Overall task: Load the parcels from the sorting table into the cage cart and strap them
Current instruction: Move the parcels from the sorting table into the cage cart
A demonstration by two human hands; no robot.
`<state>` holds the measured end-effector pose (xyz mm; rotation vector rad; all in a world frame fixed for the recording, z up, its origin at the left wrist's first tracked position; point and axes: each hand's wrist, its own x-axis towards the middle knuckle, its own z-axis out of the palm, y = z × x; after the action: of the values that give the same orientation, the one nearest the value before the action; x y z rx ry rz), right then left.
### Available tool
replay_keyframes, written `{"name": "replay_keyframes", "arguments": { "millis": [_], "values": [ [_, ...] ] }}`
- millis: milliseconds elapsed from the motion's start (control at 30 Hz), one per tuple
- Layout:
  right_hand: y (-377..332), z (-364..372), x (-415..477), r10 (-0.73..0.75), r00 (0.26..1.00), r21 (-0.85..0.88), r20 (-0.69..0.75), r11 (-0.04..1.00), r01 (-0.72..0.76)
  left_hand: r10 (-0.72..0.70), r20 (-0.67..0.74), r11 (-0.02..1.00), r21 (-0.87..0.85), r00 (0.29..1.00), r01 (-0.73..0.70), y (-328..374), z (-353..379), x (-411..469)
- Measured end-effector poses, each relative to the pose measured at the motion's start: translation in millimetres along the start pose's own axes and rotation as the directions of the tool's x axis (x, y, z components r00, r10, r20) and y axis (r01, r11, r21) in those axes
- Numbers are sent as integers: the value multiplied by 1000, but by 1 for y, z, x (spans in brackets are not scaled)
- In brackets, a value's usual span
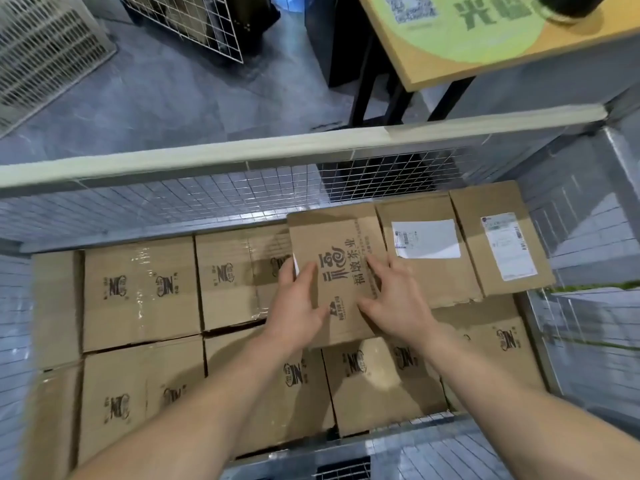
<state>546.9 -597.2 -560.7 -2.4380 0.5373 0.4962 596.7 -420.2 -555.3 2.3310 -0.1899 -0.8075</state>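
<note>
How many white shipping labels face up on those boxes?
2: inner label right of centre, outer label beside it, nearer the right edge. Others may be hidden on covered faces.

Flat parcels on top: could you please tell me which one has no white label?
The leftmost parcel, printed with dark characters, under the left hand and right hand; the middle parcel and right parcel each carry one.

Cage cart [242, 154], cardboard parcels [138, 292] packed inside

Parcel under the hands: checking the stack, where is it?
Head view: the parcel lies right of centre in the cage cart, atop bottom boxes, beside the white-labelled parcel.
</note>
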Motion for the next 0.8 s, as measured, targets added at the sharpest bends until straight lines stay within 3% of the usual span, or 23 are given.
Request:
{"name": "replay_keyframes", "arguments": {
  "millis": [233,433,600,800],
  "values": [
    [18,9,32,-92,996,-222,11,971,92,6,-14,999,44,1000,-5,-4,21,47],
    [13,10,48,-76,995,-311,63,946,92,-10,37,994,113,999,6,-9,21,58],
    [2,-8,59,-59,984,-292,169,950,107,-5,37,980,197,999,-2,-1,14,56],
    [-4,-35,36,-68,977,-111,200,990,92,-63,22,953,297,998,54,17,-4,55]
  ]
}}
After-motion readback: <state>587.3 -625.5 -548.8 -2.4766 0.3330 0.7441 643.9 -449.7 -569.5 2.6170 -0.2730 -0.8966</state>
